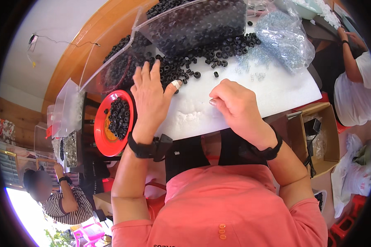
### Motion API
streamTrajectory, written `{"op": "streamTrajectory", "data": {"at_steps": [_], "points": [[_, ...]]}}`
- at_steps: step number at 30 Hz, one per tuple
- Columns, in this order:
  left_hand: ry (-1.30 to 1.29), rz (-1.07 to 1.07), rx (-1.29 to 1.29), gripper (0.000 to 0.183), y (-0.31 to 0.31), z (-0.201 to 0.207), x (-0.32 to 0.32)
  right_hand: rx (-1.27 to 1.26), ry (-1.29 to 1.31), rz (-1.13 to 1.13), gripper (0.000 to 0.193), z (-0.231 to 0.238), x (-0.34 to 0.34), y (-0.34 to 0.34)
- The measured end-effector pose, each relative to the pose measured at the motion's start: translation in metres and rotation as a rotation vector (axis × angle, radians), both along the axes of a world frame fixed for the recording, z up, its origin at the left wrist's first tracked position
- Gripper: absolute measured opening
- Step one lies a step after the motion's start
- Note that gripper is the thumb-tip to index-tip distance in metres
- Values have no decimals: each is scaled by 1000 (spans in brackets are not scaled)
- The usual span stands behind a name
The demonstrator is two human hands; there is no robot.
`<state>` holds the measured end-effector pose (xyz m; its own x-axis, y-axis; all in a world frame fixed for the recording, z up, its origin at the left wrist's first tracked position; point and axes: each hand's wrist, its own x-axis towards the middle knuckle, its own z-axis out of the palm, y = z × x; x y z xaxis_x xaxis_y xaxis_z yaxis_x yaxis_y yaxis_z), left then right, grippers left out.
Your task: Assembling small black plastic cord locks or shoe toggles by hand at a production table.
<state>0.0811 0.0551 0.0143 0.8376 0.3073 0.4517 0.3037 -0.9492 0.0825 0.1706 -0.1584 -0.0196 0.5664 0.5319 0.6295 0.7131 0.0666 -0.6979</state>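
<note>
My left hand [149, 95] is open, its fingers spread at the near left edge of a loose heap of small black ring-shaped parts [169, 71]. White tape is wrapped round its thumb. To the right, above the white sheet on the table [259, 99], my right hand [237, 103] is closed in a pinch. A small shiny spot shows at its fingertips, but I cannot make out what they hold. Small white bits [189, 117] lie on the sheet between both hands. One black part [216, 74] sits apart from the heap, beyond my right hand.
A clear bin [193, 31] full of black parts stands at the back. A clear bag [284, 37] of pale bluish pieces lies at the back right. Left, a red plate [98, 133] holds black parts. A cardboard box [329, 152] stands lower right. Other people sit at both sides.
</note>
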Motion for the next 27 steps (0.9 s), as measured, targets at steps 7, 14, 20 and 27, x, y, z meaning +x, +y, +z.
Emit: {"op": "streamTrajectory", "data": {"at_steps": [7,14,20,27], "points": [[171,-87,24,77,-3,-15,-8,-182,-353,-156,18,-2,-1,1],[148,-237,6,72,-7,-20,-20,-210,-413,-218,18,-2,4,1],[-59,-268,-117,64,-13,-6,-44,-150,-436,-221,17,5,4,-3],[-230,-356,-245,26,-22,-13,-47,-211,-393,-232,21,0,6,2]]}}
